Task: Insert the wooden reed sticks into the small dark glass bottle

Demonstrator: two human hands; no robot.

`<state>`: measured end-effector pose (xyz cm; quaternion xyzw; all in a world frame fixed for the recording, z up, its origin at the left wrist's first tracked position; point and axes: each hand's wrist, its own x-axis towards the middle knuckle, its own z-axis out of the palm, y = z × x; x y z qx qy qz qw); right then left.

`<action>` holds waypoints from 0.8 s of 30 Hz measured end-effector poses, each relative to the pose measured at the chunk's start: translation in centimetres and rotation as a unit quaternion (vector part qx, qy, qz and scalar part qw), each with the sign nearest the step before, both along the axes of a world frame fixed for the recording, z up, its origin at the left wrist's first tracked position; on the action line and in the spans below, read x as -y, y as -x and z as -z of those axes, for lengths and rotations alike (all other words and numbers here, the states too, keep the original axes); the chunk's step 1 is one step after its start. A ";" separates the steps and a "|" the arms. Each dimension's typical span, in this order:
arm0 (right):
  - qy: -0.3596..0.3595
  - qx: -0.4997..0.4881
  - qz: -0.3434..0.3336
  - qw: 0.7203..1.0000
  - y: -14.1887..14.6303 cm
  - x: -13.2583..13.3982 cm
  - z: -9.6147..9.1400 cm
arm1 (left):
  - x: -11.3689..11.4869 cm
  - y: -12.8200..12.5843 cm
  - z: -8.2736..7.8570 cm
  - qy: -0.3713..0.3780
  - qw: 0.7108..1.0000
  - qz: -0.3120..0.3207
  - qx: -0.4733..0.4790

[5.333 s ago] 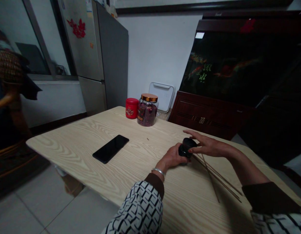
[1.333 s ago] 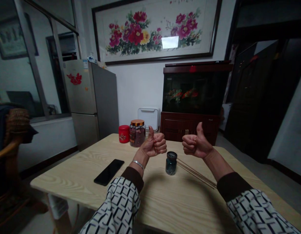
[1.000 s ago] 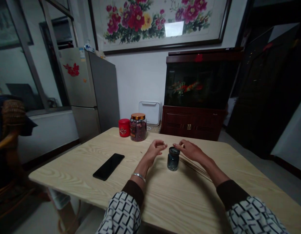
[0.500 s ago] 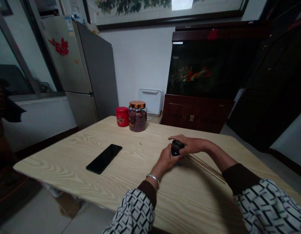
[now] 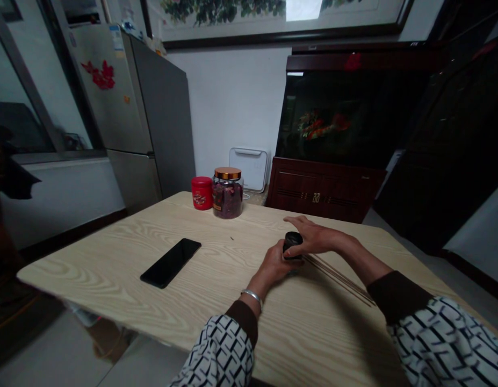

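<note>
- Two hands grasp the small dark jar (image 5: 293, 250): the left hand (image 5: 275, 263) cups its body, the right hand (image 5: 313, 240) clasps its lid (image 5: 293, 237).
- A slipping grip could drop it onto the thin wooden sticks (image 5: 337, 278) just beside.

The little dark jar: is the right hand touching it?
Touching. The head view shows the right hand with its fingers pressed against the little dark jar, just below the lid.

The table top (image 5: 112, 269) was smooth matt pale wood-grain, the phone (image 5: 170, 263) glossy black glass, the big jar (image 5: 227, 201) clear glass under a shiny copper-toned lid (image 5: 227, 173), the small jar (image 5: 293, 242) matt black on top, the sticks (image 5: 337, 279) plain wood, the sleeve (image 5: 438, 344) printed cloth, the bangle (image 5: 252, 296) polished metal.
</note>
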<state>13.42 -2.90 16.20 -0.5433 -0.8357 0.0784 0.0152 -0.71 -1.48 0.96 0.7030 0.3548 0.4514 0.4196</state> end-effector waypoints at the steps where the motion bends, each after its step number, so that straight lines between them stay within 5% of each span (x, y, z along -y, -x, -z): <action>1: -0.003 0.019 0.032 0.999 0.2 0.0 -0.1 | 0.0 0.0 0.0 0.002 1.000 0.000 0.002; 5: -0.004 0.073 0.025 0.997 0.4 -0.1 -0.3 | 0.1 -0.1 0.0 0.004 0.999 -0.021 -0.026; 17: 0.073 -0.114 -0.115 0.984 -1.8 -1.3 -0.4 | 0.6 0.3 -1.0 0.009 0.999 0.003 -0.046; 21: 0.069 -0.259 -0.069 0.961 -2.9 -1.5 -1.7 | 0.8 0.4 -1.3 -0.006 0.999 0.012 -0.033; 24: 0.044 -0.373 -0.005 0.927 -3.8 0.1 -0.7 | 0.7 0.4 -1.1 -0.004 1.000 0.006 -0.018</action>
